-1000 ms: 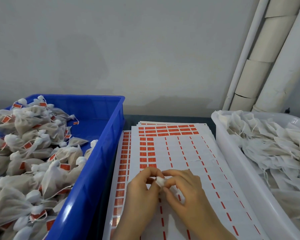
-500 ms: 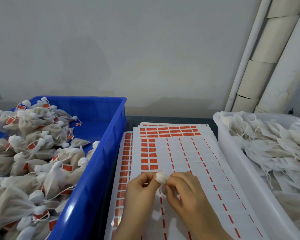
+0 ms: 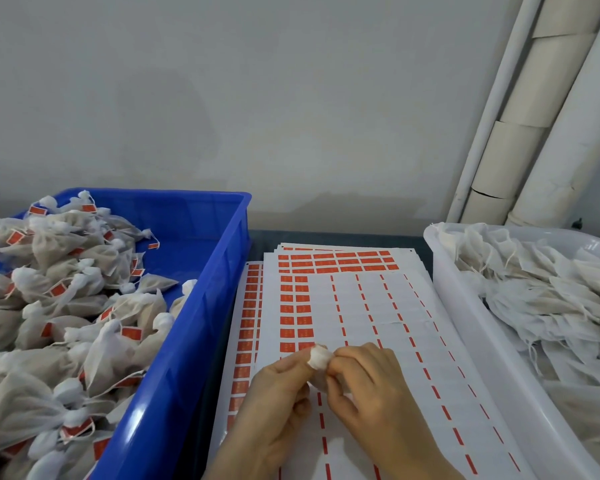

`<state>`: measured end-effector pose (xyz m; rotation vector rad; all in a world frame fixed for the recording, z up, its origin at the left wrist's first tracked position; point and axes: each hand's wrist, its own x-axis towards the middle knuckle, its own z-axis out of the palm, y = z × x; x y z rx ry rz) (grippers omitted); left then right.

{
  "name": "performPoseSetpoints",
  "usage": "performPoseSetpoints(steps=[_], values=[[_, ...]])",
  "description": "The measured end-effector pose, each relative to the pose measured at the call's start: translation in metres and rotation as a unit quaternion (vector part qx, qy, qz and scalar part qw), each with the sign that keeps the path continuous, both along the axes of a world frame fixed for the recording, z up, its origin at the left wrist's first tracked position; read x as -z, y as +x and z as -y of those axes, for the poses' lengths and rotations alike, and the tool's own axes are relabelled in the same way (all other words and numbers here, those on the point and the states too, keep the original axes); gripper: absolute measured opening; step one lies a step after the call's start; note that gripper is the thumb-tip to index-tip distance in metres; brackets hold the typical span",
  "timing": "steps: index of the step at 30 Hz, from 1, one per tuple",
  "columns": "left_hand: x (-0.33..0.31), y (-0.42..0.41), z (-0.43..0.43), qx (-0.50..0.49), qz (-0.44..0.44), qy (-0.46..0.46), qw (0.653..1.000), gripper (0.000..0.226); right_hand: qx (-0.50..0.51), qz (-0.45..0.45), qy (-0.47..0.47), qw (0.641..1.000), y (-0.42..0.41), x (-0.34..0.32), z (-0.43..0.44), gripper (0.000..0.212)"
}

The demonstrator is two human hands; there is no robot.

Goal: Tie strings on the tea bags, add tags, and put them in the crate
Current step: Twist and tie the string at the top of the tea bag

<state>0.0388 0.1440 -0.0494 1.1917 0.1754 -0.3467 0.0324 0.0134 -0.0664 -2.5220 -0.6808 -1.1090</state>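
Both hands meet low in the middle, forearms coming up from the bottom edge. Left hand (image 3: 278, 386) and right hand (image 3: 368, 386) each pinch the bunched white top of one tea bag (image 3: 318, 356) between thumb and fingertips, knuckles nearly touching, just above the tag sheets (image 3: 361, 306).

Count-wise:
- one blue crate (image 3: 194, 341) on the left, heaped with tied, tagged bags (image 3: 66, 306) (way too many to count)
- one white tub (image 3: 465, 323) on the right, full of loose untied bags (image 3: 541, 289)
- a stack of several sheets between them on the table (image 3: 326, 237), the top one with red tags only along its far end and left side
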Motion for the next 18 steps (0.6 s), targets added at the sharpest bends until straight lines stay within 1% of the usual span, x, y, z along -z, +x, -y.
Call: performPoseSetpoints(steps=[1,2,3,4,6,7,9,11,13,15,17,18], values=[[-0.001,0.000,0.000,-0.007,0.023,0.018,1.000,0.026,-0.008,-0.016,0.021,1.000,-0.001,-0.001,-0.001,0.052],[-0.001,0.000,0.000,-0.020,0.047,0.044,0.998,0.022,-0.017,-0.035,0.047,0.998,-0.003,-0.002,-0.001,0.047],[-0.002,0.001,0.001,-0.034,0.066,0.075,0.994,0.013,-0.023,-0.056,0.077,0.995,-0.004,-0.002,-0.001,0.042],[-0.003,0.002,0.001,-0.046,0.093,0.104,0.989,0.012,-0.029,-0.089,0.114,0.989,-0.005,-0.003,-0.001,0.039],[-0.004,0.002,0.001,-0.062,0.153,0.142,0.976,0.030,-0.033,-0.189,0.200,0.961,-0.007,-0.004,0.000,0.044],[-0.004,0.002,0.002,-0.063,0.177,0.151,0.971,0.032,-0.032,-0.232,0.224,0.946,-0.008,-0.002,0.001,0.050],[-0.005,0.001,0.003,-0.061,0.203,0.152,0.965,0.032,-0.013,-0.254,0.233,0.939,-0.008,0.001,0.005,0.057],[-0.006,-0.002,0.005,-0.052,0.209,0.138,0.967,0.026,-0.019,-0.235,0.230,0.944,-0.008,0.001,0.005,0.048],[-0.006,-0.002,0.006,-0.041,0.207,0.134,0.968,0.022,-0.018,-0.142,0.183,0.973,-0.006,-0.002,0.007,0.041],[-0.004,0.000,0.005,-0.043,0.204,0.152,0.966,0.032,-0.011,-0.055,0.123,0.991,-0.002,-0.001,0.013,0.037],[-0.001,0.002,0.004,-0.034,0.197,0.187,0.962,0.035,-0.005,-0.026,0.098,0.995,0.001,-0.002,0.016,0.035],[0.000,0.003,0.004,-0.024,0.198,0.202,0.959,0.035,0.001,-0.021,0.088,0.996,0.002,-0.003,0.017,0.030]])
